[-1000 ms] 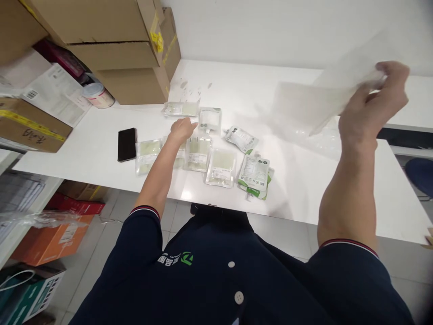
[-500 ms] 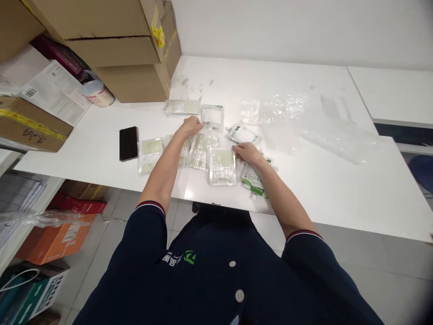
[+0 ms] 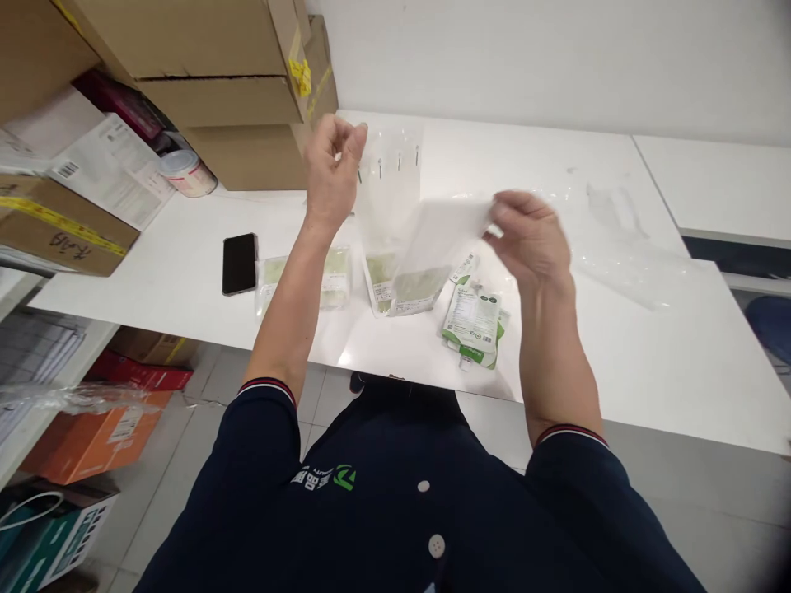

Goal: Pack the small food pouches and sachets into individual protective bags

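Note:
My left hand (image 3: 334,169) is raised, thumb and fingers pinched at the upper left edge of a clear plastic bag (image 3: 392,177) with small printed marks near its top and greenish contents at its bottom. Opposite it, my right hand (image 3: 525,235) grips the upper corner of a translucent pouch (image 3: 432,239), blurred by motion, with a greenish lower part and a label. The two overlap; whether they are joined I cannot tell. Green-and-white spout pouches (image 3: 475,317) lie below my right hand. Flat greenish packets (image 3: 335,276) lie beyond my left forearm, partly covered.
A black phone (image 3: 239,263) lies on the white table (image 3: 624,354) at the left. Cardboard boxes (image 3: 235,152) and a lidded tin (image 3: 187,173) stand at the back left. Crumpled clear plastic (image 3: 618,239) is spread over the right side.
Both hands have risen from the table, the left upward and slightly left, the right upward and right. The bag and pouch are now lifted by their upper edges.

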Demonstrator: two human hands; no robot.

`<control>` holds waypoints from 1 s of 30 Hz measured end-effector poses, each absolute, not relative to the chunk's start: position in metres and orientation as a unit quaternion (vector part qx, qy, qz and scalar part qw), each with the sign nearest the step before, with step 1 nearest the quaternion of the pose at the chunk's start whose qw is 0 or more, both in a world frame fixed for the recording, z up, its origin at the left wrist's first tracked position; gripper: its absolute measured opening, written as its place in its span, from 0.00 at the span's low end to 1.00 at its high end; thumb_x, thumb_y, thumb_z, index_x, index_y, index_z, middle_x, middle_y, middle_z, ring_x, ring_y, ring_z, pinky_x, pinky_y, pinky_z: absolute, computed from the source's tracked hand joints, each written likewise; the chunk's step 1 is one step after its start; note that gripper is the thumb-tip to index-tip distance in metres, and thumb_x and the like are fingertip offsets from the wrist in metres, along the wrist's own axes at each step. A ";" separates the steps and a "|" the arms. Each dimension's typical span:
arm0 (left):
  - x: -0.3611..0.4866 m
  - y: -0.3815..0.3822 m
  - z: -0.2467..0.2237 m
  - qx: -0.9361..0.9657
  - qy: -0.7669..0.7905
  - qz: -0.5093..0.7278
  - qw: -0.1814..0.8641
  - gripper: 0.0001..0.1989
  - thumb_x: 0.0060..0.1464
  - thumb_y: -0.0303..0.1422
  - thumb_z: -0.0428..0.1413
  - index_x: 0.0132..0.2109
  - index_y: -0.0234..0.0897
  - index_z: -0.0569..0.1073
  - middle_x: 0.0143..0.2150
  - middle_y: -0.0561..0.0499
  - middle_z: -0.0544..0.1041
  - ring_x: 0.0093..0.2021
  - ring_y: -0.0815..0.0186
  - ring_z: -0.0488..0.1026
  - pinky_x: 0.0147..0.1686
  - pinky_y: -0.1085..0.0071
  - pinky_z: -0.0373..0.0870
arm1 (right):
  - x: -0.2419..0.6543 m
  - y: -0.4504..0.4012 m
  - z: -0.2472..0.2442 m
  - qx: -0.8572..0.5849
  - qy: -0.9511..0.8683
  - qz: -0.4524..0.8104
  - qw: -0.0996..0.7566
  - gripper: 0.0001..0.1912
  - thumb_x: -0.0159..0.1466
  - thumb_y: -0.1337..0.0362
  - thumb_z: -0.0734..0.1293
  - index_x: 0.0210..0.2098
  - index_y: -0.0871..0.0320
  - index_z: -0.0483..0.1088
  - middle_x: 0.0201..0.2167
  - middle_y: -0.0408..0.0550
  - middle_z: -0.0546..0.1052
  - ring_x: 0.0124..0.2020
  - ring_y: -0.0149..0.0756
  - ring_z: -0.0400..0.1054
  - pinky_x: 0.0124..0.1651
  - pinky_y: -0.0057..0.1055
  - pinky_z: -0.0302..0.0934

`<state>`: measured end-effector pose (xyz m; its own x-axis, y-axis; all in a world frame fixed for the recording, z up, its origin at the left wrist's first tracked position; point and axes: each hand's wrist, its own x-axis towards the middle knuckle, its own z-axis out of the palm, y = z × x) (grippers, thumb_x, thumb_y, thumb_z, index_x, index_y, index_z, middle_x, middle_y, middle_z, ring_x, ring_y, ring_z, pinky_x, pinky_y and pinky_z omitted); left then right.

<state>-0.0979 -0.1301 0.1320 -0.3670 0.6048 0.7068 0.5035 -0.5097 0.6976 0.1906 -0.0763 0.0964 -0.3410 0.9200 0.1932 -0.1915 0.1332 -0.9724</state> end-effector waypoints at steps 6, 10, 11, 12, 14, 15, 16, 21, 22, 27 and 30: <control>-0.075 -0.134 0.172 0.552 0.396 0.733 -0.016 0.16 0.64 0.33 0.53 0.28 0.40 0.59 0.27 0.55 0.58 0.30 0.71 0.60 0.35 0.71 0.61 | 0.216 -0.070 0.156 -0.253 -0.627 0.415 0.608 0.18 0.57 0.59 0.73 0.47 0.45 0.71 0.52 0.43 0.72 0.57 0.44 0.67 0.48 0.41 0.70; -0.022 -0.129 0.168 0.588 0.442 0.659 0.159 0.16 0.60 0.33 0.58 0.27 0.38 0.61 0.27 0.56 0.65 0.32 0.71 0.68 0.37 0.72 0.66 | 0.201 -0.078 0.157 -0.278 -0.699 0.512 0.415 0.34 0.47 0.57 0.79 0.52 0.48 0.71 0.56 0.46 0.72 0.56 0.46 0.68 0.49 0.44 0.71; -0.011 -0.126 0.162 0.588 0.456 0.636 0.204 0.14 0.61 0.35 0.56 0.29 0.38 0.63 0.28 0.56 0.67 0.34 0.71 0.71 0.38 0.73 0.68 | 0.197 -0.076 0.150 -0.301 -0.698 0.536 0.365 0.32 0.46 0.57 0.79 0.49 0.51 0.72 0.51 0.48 0.75 0.53 0.46 0.70 0.48 0.45 0.71; -0.004 -0.122 0.153 0.586 0.473 0.613 0.238 0.13 0.63 0.37 0.54 0.31 0.38 0.65 0.29 0.56 0.69 0.35 0.72 0.73 0.38 0.73 0.69 | 0.196 -0.073 0.142 -0.335 -0.691 0.543 0.340 0.27 0.46 0.58 0.79 0.45 0.53 0.74 0.45 0.49 0.77 0.49 0.46 0.72 0.46 0.45 0.71; -0.006 -0.112 0.132 0.570 0.510 0.578 0.285 0.12 0.66 0.41 0.48 0.37 0.39 0.67 0.33 0.56 0.72 0.37 0.73 0.75 0.37 0.75 0.71 | 0.204 -0.063 0.126 -0.420 -0.668 0.501 0.355 0.15 0.48 0.62 0.77 0.36 0.55 0.76 0.34 0.47 0.78 0.40 0.43 0.73 0.44 0.45 0.71; -0.016 -0.107 0.120 0.554 0.533 0.566 0.296 0.12 0.67 0.41 0.47 0.39 0.40 0.67 0.35 0.55 0.74 0.36 0.73 0.76 0.36 0.76 0.71 | 0.213 -0.056 0.120 -0.461 -0.658 0.459 0.379 0.11 0.49 0.63 0.75 0.32 0.55 0.76 0.30 0.46 0.76 0.36 0.42 0.73 0.43 0.45 0.70; -0.031 -0.102 0.107 0.529 0.564 0.558 0.300 0.12 0.67 0.41 0.45 0.41 0.39 0.67 0.38 0.54 0.75 0.35 0.74 0.76 0.35 0.76 0.72 | 0.225 -0.048 0.116 -0.498 -0.648 0.413 0.402 0.07 0.50 0.65 0.74 0.29 0.55 0.76 0.27 0.45 0.75 0.33 0.42 0.72 0.42 0.45 0.69; -0.136 -0.094 0.047 0.427 0.792 0.416 0.131 0.07 0.61 0.31 0.49 0.44 0.39 0.70 0.44 0.48 0.77 0.46 0.65 0.74 0.44 0.70 0.70 | 0.284 -0.005 0.115 -0.606 -0.653 0.182 0.416 0.08 0.56 0.62 0.71 0.36 0.48 0.78 0.33 0.53 0.77 0.39 0.53 0.71 0.44 0.55 0.62; -0.155 -0.097 0.037 0.409 0.826 0.375 0.100 0.09 0.60 0.29 0.49 0.46 0.39 0.70 0.48 0.46 0.76 0.50 0.62 0.72 0.50 0.67 0.68 | 0.286 0.001 0.116 -0.630 -0.656 0.115 0.400 0.12 0.57 0.61 0.70 0.42 0.47 0.77 0.41 0.57 0.77 0.45 0.57 0.70 0.47 0.58 0.59; -0.215 -0.111 0.006 0.282 0.915 0.267 0.113 0.29 0.52 0.27 0.56 0.62 0.32 0.63 0.61 0.34 0.66 0.58 0.51 0.68 0.55 0.60 0.63 | 0.220 -0.005 0.089 -0.556 -0.748 -0.021 0.362 0.18 0.67 0.60 0.59 0.52 0.59 0.71 0.53 0.65 0.70 0.55 0.54 0.63 0.54 0.54 0.58; -0.236 -0.106 -0.002 0.270 0.918 0.254 0.143 0.38 0.50 0.25 0.57 0.67 0.28 0.57 0.64 0.33 0.64 0.60 0.52 0.66 0.55 0.62 0.63 | 0.149 -0.027 0.050 -0.448 -0.863 0.155 0.177 0.21 0.66 0.54 0.63 0.53 0.60 0.68 0.46 0.60 0.75 0.48 0.50 0.67 0.48 0.46 0.63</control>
<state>-0.2362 -0.1056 -0.0015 -0.8134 0.5681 -0.1250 0.4226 0.7248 0.5442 0.1493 -0.0273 0.0496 -0.5365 0.8272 0.1671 0.7172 0.5513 -0.4263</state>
